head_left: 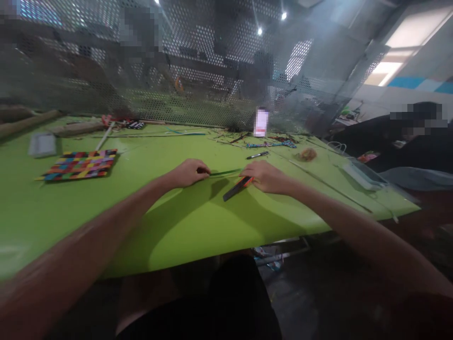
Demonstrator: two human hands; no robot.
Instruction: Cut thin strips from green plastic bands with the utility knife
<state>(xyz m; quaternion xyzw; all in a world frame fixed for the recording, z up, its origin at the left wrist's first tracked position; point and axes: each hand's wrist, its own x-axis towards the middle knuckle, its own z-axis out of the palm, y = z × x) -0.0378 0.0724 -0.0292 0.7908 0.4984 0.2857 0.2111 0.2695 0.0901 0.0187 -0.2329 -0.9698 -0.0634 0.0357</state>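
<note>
A thin green strip point(226, 173) stretches between my two hands just over the green tabletop. My left hand point(189, 173) is closed, pinching the strip's left end between thumb and fingers. At the other end, my right hand point(267, 177) is closed on the strip. A dark flat tool with orange edges point(235, 189) juts out from under the right fingers, pointing toward me and to the left; its exact kind is hard to make out. Behind the right hand lies a black-and-silver pen point(257, 155).
A multicoloured woven mat point(79, 165) and a whitish box point(42, 144) lie at left. A lit phone point(261, 123) stands against the perforated metal screen point(198, 89). A long thin stick point(331, 186) and a clear tray point(366, 175) lie right. Another person sits at far right.
</note>
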